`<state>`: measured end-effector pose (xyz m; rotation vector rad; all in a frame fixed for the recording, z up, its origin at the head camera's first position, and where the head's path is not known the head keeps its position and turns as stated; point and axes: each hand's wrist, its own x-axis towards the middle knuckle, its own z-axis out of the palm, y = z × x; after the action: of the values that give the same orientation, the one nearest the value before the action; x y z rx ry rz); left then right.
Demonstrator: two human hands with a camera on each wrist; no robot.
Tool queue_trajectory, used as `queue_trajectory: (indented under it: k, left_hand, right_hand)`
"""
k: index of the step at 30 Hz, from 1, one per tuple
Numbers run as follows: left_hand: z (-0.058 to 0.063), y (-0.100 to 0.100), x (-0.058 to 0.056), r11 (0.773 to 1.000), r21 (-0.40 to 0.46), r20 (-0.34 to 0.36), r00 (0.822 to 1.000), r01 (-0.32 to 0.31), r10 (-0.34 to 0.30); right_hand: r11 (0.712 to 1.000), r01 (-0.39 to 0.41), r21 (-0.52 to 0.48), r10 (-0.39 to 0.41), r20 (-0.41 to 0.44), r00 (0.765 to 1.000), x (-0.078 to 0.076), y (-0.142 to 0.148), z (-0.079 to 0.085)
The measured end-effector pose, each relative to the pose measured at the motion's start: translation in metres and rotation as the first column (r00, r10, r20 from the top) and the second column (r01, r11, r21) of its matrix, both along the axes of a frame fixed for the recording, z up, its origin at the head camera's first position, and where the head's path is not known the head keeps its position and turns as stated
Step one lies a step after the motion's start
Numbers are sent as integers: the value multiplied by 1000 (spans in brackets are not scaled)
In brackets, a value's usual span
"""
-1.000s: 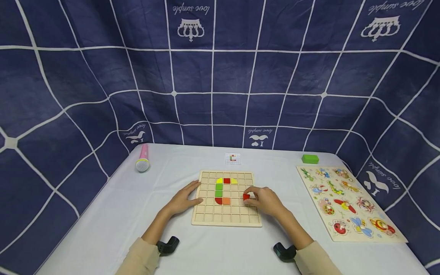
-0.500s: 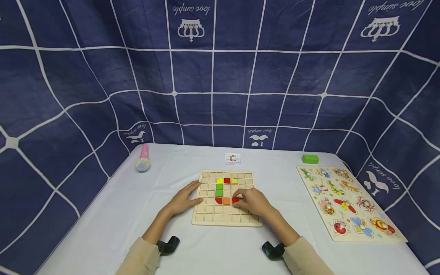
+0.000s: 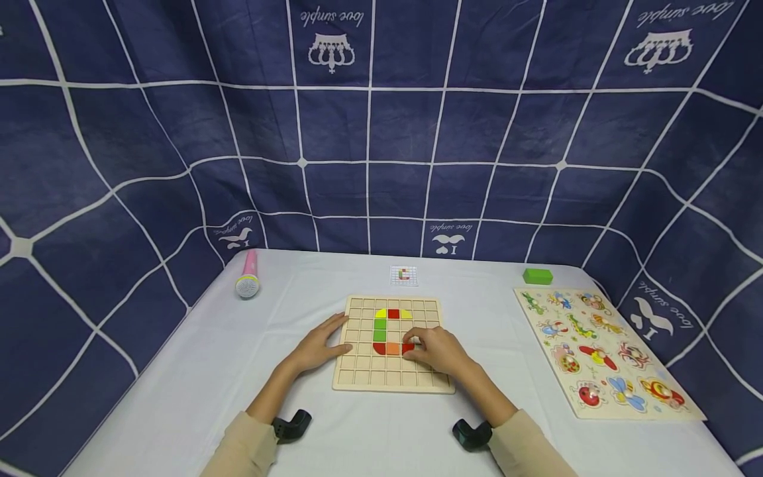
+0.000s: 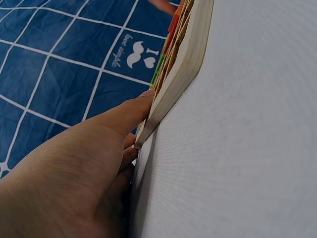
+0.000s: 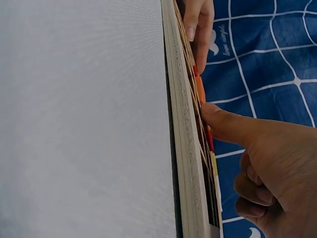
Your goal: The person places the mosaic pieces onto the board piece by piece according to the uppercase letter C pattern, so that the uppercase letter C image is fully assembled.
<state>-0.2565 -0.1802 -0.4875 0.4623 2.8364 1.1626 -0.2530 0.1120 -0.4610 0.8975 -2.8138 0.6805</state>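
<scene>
A wooden grid board lies on the table between the hands. My left hand rests at its left edge, fingers extended and thumb on the rim, as the left wrist view also shows. With thumb and forefinger my right hand pinches a red piece, partly hidden by the fingers, in a cell right of an orange square. Left of that sits a red rounded piece. Green squares stand above it. A red square lies between two yellow rounded pieces in the upper row.
A small pattern card lies behind the board. A pink microphone is at the back left. On the right are a green block and an insect puzzle board. A blue checked cloth hangs behind the white table.
My right hand has moved left across the board, bringing the red piece beside the orange square. Over the last half second it has barely moved. The left hand stays in place.
</scene>
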Motion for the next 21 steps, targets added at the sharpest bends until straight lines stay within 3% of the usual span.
queue_trajectory:
  k: [8, 21]
  left_hand:
    - [0, 1, 0, 1000, -2, -5, 1000, 13, -13]
    - [1, 2, 0, 1000, -1, -9, 1000, 8, -8]
  right_hand:
    - [1000, -24, -18, 24, -3, 1000, -1, -9, -4]
    - [1000, 9, -8, -9, -24, 1000, 0, -9, -4]
